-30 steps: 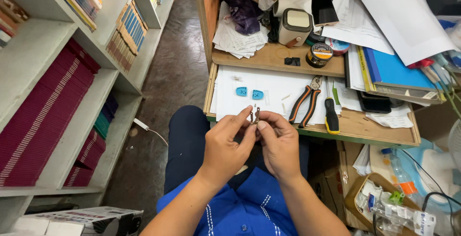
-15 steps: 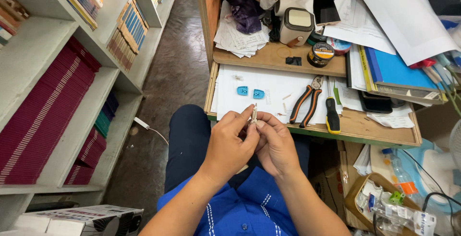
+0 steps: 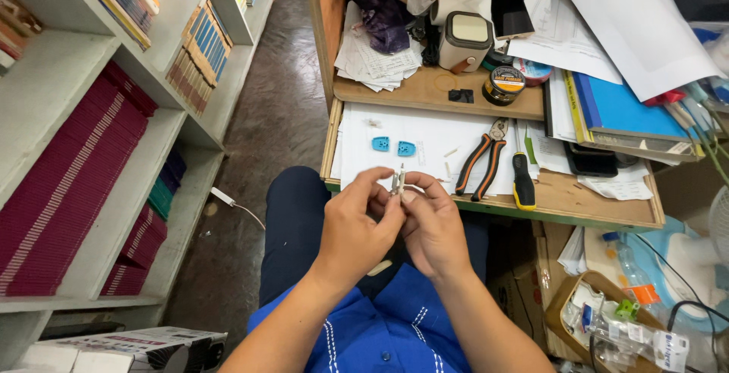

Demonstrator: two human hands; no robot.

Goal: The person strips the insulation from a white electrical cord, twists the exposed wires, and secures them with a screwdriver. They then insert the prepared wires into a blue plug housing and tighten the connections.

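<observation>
Two hands: left hand (image 3: 357, 225) and right hand (image 3: 433, 229) meet above the lap, fingertips pressed together.
Grip: both pinch one small metal part (image 3: 398, 182), which pokes upright out of the fingers; too small to tell its kind.
Just beyond the grip: two blue plastic pieces (image 3: 394, 145) lie on white paper (image 3: 425, 134).
Right of the grip: orange-handled pliers (image 3: 481, 162), then a black-and-yellow screwdriver (image 3: 522, 177).
Under them: pulled-out wooden drawer board (image 3: 592, 198).
</observation>
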